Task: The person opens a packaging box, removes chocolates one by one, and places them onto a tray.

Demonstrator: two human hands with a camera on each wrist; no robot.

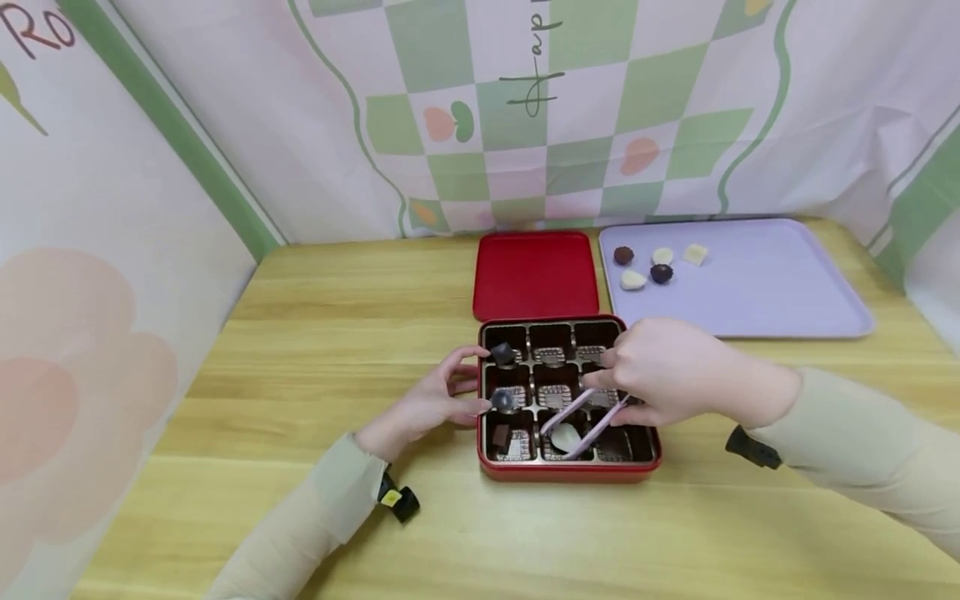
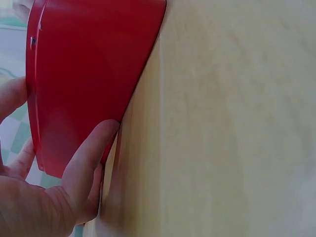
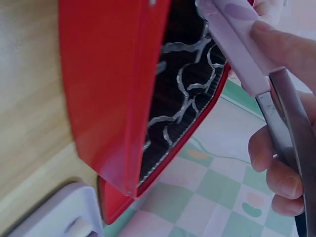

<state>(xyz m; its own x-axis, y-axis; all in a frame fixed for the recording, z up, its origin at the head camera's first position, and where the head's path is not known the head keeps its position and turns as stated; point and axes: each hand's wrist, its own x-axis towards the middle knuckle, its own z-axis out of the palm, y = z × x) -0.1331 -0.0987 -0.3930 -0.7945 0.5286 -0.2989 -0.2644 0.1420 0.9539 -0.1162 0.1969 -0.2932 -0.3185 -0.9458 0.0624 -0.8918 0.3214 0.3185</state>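
A red tin (image 1: 570,473) with a dark divided insert stands on the table. My left hand (image 1: 435,398) rests against its left side, fingers spread; in the left wrist view fingertips touch the red wall (image 2: 89,74). My right hand (image 1: 667,375) grips a pair of tongs (image 1: 600,429) with lilac tips and metal handles (image 3: 284,128). The tips stand on either side of a white chocolate (image 1: 565,437) in the front middle compartment. Down the left column sit a dark square chocolate (image 1: 503,353), a dark round one (image 1: 504,401) and a brown one (image 1: 502,436).
Behind the tin lies a red lid (image 1: 536,275). A lilac tray (image 1: 772,283) at the back right bears several chocolates, among them a dark one (image 1: 662,273) and a white square one (image 1: 695,254). A patterned curtain (image 1: 585,108) hangs along the table's back edge.
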